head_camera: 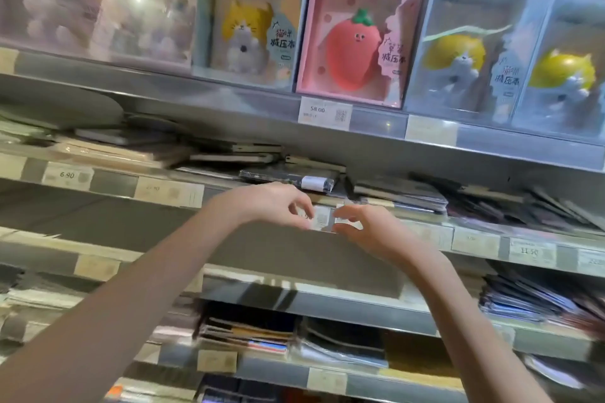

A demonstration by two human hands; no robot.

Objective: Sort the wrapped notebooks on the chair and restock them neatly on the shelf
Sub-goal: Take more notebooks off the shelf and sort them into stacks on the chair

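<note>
At the shelf edge (360, 232), left hand (271, 203) and right hand (366, 227) hover with loosely curled fingers, each grip holding nothing. Wrapped notebooks (288, 178) lie stacked just behind: probably light, stiff, slippery film; hold by opposite edges.

Six boxed toy sets (353, 36) stand along the top shelf (229, 101); two hands (271, 203) reach up; notebooks (288, 178) too blurred to count.

Two hands reach up to the shelf (229, 154). The left hand (275, 203) and right hand (366, 229) have curled fingers at a small price tag (322, 221) on its edge. Wrapped notebooks (288, 178) lie flat just above.
</note>
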